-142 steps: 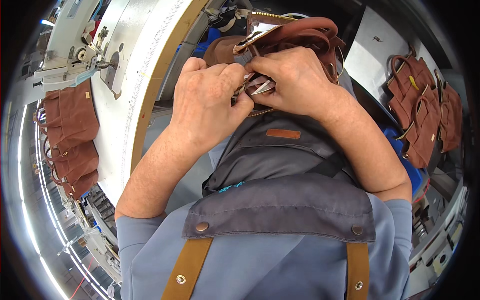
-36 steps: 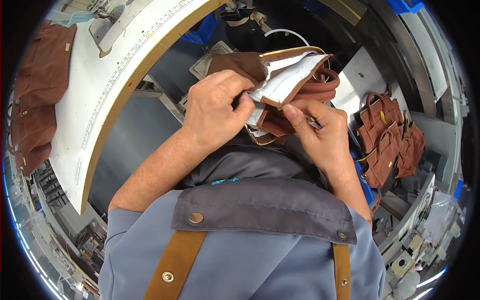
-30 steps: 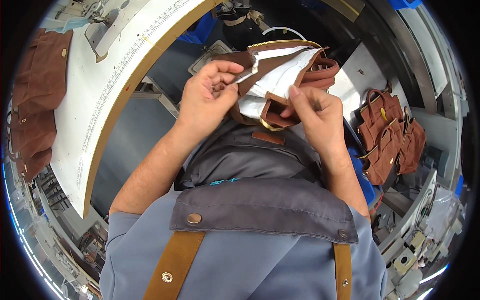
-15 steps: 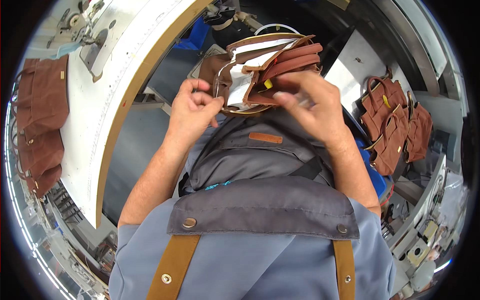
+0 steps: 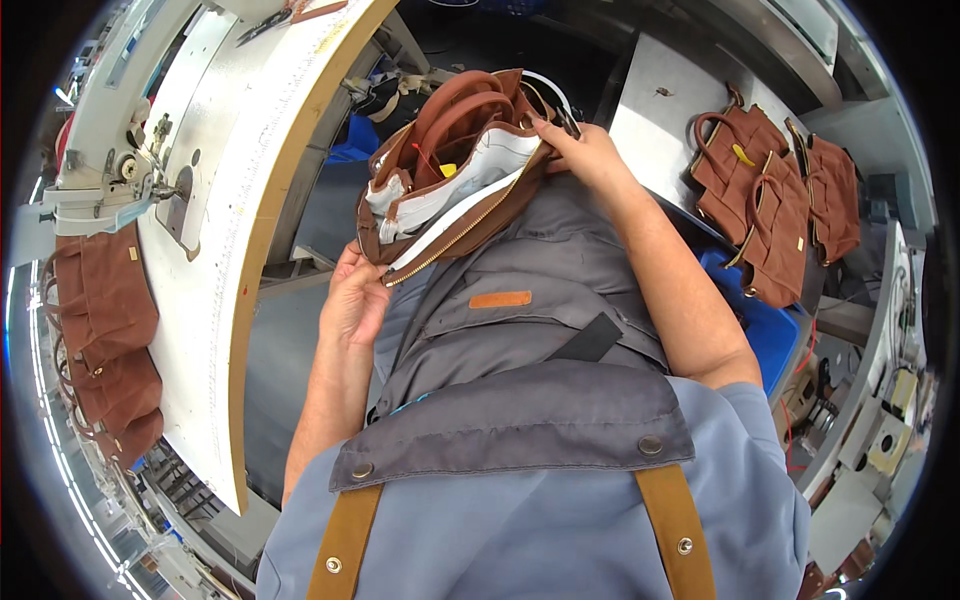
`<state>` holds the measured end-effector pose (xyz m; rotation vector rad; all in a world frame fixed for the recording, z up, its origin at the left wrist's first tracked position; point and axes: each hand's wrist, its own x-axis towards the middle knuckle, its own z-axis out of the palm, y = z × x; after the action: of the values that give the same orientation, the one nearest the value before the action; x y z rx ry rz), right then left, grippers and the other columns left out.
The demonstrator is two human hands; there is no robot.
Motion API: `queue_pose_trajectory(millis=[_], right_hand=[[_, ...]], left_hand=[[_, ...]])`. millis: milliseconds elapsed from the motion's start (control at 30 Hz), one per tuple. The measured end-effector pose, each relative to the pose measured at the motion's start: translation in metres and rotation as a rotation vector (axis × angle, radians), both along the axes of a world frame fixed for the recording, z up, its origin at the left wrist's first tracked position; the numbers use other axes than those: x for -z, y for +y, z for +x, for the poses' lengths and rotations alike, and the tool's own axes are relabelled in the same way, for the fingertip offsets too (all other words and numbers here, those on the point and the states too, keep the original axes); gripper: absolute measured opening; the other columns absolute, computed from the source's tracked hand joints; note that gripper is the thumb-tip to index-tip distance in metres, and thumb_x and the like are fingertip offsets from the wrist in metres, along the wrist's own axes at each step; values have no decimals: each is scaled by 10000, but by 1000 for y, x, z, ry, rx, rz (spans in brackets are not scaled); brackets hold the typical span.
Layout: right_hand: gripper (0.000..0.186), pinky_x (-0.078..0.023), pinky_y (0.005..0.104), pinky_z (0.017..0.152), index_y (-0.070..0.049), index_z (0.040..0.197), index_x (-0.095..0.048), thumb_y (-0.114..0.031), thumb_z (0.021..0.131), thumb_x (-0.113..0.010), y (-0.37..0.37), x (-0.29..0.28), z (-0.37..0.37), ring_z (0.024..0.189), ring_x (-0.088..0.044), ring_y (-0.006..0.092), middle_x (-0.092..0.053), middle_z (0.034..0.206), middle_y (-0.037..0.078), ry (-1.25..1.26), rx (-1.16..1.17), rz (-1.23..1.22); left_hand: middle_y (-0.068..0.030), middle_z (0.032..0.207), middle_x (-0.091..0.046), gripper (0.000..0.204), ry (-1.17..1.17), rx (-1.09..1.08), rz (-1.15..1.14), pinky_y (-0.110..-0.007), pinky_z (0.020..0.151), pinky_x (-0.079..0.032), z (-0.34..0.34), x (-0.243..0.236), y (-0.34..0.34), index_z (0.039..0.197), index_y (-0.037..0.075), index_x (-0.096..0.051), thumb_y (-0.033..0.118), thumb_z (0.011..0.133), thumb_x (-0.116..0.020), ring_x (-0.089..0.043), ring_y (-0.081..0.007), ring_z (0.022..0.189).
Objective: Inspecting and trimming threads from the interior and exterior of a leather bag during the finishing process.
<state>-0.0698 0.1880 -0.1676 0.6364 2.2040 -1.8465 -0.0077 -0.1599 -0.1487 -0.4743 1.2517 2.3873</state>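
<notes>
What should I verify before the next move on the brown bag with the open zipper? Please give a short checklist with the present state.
1. Left hand grips the lower end of the brown bag: ok.
2. Right hand holds the upper end by the zipper: ok.
3. Zipper closed: not ok, it gapes and the white lining shows.
4. Handles clear of the opening: cannot tell.
5. Bag resting on the grey apron: ok.
</notes>
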Motion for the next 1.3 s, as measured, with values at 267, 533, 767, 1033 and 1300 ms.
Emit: queue_pose_trajectory(millis=[267, 533, 767, 1033, 1300], right_hand=[[142, -449, 273, 675, -12, 920, -712, -126, 867, -647, -31, 7, 12, 749, -581, 102, -665, 806, 20, 105, 61, -301], [196, -474, 245, 765, 17, 1015, -722, -139, 921, -648, -58, -34, 35, 831, -612, 76, -706, 895, 25, 244, -41, -385], [205, -477, 243, 750, 17, 1019, -718, -158, 939, -646, -70, -39, 43, 811, -611, 70, -704, 876, 8, 278, -121, -376], [230, -483, 267, 737, 2, 1014, -713, -170, 949, -576, -69, -44, 54, 757, -594, 78, -703, 835, 37, 404, -254, -240], [222, -467, 281, 654, -3, 975, -719, -142, 897, -565, -66, -35, 57, 681, -546, 66, -652, 715, 28, 369, -259, -232]], left_hand=[[-134, 1179, -667, 533, -148, -77, 131, -390, 933, -548, -3, 43, -20, 1225, -5, -551, -86, 704, -472, -656, -266, 1101], [-139, 1297, -574, 442, 557, -260, -827, -405, 988, -451, -12, -39, -24, 1213, 22, -534, 135, 818, -698, -564, -221, 1177], [-65, 1305, -567, 520, 1351, 285, -1769, -423, 1052, -291, -3, -143, 72, 1135, 114, -654, 218, 667, -855, -523, -237, 1253], [-16, 1136, -593, 329, 1532, 648, -1613, -440, 1015, -306, -52, -133, 100, 1048, 127, -691, 146, 735, -791, -571, -208, 1136], [16, 996, -581, 171, 1689, 842, -1693, -376, 887, -356, -66, -128, 110, 920, 106, -688, 182, 783, -757, -563, -169, 956]])
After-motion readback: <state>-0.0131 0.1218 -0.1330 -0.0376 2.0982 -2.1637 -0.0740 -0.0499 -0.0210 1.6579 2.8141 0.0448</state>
